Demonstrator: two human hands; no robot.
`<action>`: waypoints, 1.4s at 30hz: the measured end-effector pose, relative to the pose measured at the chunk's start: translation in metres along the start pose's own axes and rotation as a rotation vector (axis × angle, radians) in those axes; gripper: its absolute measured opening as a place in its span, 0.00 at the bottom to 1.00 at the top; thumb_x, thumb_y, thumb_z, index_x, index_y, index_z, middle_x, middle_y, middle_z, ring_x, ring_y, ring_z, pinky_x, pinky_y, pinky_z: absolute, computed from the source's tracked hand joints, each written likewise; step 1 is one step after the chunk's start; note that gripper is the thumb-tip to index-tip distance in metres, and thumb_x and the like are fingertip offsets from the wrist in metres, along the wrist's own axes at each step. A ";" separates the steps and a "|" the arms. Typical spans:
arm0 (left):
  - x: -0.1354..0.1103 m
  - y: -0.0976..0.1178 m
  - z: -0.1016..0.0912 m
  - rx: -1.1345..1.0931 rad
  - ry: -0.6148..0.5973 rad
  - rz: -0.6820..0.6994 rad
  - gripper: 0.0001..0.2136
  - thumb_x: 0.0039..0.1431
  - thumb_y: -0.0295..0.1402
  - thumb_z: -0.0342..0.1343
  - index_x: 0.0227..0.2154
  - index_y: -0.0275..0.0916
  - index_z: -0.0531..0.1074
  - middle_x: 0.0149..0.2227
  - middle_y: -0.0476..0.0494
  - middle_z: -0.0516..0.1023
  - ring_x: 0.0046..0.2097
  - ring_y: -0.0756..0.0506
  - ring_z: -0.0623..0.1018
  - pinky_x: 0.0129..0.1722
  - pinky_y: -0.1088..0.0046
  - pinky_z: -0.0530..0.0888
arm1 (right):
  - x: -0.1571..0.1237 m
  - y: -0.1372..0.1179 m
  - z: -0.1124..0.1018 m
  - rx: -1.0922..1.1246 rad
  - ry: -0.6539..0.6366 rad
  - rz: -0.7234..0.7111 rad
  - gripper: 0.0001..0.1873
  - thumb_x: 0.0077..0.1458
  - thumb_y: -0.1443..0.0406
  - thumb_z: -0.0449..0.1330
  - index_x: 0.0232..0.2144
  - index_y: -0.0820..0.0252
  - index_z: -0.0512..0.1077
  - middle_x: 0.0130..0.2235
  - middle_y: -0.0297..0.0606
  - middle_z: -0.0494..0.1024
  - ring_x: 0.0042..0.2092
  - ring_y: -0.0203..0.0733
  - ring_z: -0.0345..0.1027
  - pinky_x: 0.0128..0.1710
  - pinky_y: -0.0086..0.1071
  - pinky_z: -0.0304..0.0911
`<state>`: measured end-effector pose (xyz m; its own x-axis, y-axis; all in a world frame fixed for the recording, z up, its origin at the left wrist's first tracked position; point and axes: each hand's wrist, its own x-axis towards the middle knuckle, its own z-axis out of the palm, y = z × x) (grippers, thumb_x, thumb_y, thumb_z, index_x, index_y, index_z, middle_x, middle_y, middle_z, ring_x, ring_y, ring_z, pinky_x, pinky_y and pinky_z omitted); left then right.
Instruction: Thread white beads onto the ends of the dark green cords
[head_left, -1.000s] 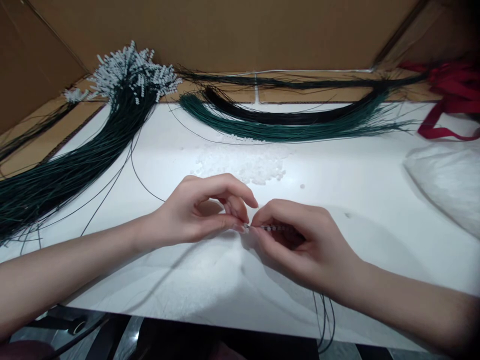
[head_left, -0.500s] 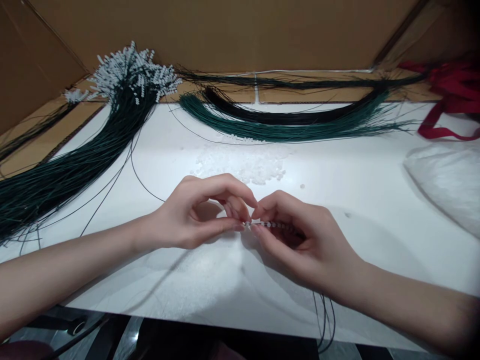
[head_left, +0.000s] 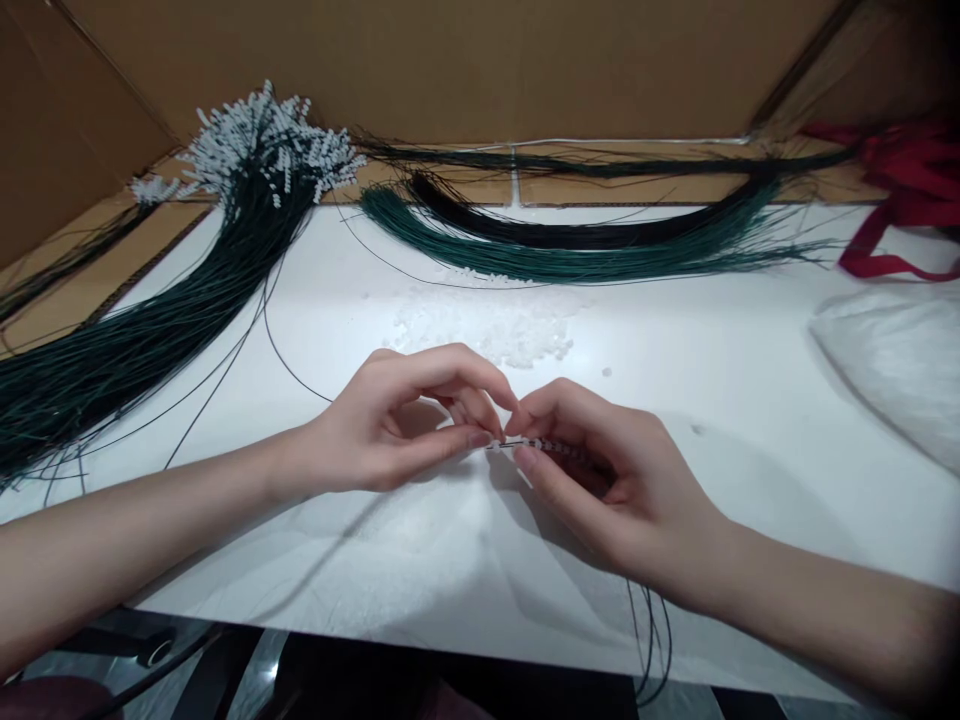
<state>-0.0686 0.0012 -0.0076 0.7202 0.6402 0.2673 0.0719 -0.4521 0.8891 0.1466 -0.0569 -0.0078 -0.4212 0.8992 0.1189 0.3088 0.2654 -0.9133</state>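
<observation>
In the middle of the table, both hands meet at a thin dark wire strung with small whitish beads (head_left: 537,443). My right hand (head_left: 607,465) is closed, with thumb and forefinger pinching the wire and a row of beads running back into the palm. Several dark green wire ends (head_left: 651,640) hang below this hand, over the table's front edge. At the wire's bare tip, my left hand (head_left: 427,415) is closed in a pinch around a tiny white bead, mostly hidden by the fingertips. Just beyond the hands lies a scattered patch of loose whitish beads (head_left: 517,335).
A thick bundle of green wires with white beaded ends (head_left: 262,150) lies at left. Bare green wires (head_left: 555,262) and black wires (head_left: 585,235) stretch across the back. At right are red ribbon (head_left: 907,190) and a clear plastic bag (head_left: 892,350). Cardboard walls (head_left: 450,70) enclose the table.
My left thumb has shifted slightly up and right along the wire tip, closer to the right fingers. The right thumb has moved a little rightward, showing more of the wire.
</observation>
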 end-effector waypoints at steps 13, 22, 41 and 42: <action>0.000 0.002 0.000 0.003 -0.001 -0.010 0.11 0.61 0.24 0.58 0.45 0.38 0.72 0.35 0.44 0.80 0.36 0.49 0.79 0.34 0.76 0.78 | -0.001 0.001 0.001 -0.016 0.014 -0.005 0.08 0.59 0.75 0.55 0.37 0.58 0.65 0.26 0.26 0.64 0.22 0.28 0.52 0.20 0.26 0.49; 0.001 0.003 0.000 -0.008 0.002 -0.012 0.10 0.60 0.24 0.59 0.44 0.38 0.73 0.33 0.45 0.80 0.34 0.49 0.79 0.32 0.77 0.77 | -0.001 0.001 0.000 -0.004 0.007 -0.008 0.08 0.59 0.75 0.55 0.37 0.58 0.65 0.25 0.26 0.64 0.22 0.28 0.52 0.20 0.26 0.49; 0.000 -0.001 -0.001 -0.017 -0.017 -0.007 0.09 0.59 0.22 0.59 0.41 0.37 0.72 0.36 0.46 0.77 0.36 0.50 0.80 0.34 0.78 0.77 | -0.001 0.002 0.001 -0.008 0.001 -0.010 0.07 0.60 0.74 0.55 0.38 0.59 0.66 0.26 0.27 0.65 0.23 0.28 0.53 0.20 0.25 0.50; 0.000 -0.002 -0.001 -0.015 -0.018 -0.004 0.08 0.59 0.22 0.59 0.41 0.38 0.72 0.36 0.46 0.77 0.36 0.50 0.80 0.34 0.78 0.77 | -0.001 0.001 0.001 -0.014 0.000 -0.011 0.07 0.59 0.74 0.55 0.38 0.59 0.66 0.27 0.27 0.65 0.23 0.28 0.54 0.20 0.25 0.50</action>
<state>-0.0693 0.0024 -0.0088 0.7325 0.6305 0.2566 0.0650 -0.4400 0.8956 0.1463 -0.0578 -0.0097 -0.4248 0.8961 0.1287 0.3160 0.2800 -0.9065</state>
